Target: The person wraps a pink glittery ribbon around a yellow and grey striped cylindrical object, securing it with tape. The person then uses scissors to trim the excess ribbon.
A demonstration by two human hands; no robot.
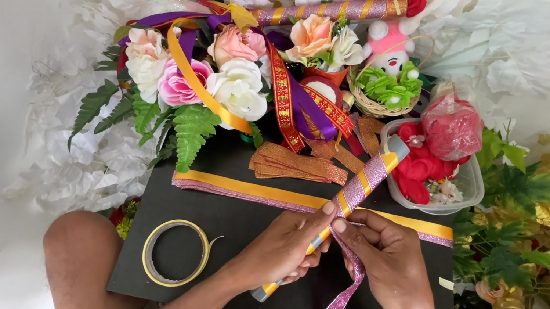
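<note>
My left hand (285, 247) grips a thin stick (367, 181) that is partly wrapped in pink glitter ribbon and yellow stripes. It slants up to the right over a black board (234, 222). My right hand (387, 263) pinches the loose pink glitter ribbon (339, 303) against the stick; the ribbon's tail hangs down toward my lap. Fingertips of both hands meet at the stick's middle.
A roll of tape (175, 252) lies on the board at left. A yellow and pink ribbon strip (247, 189) crosses the board. Behind are orange glitter strips (296, 164), artificial flowers (213, 77), a clear tub of red petals (436, 170), a small basket (384, 91) and another wrapped stick (329, 9).
</note>
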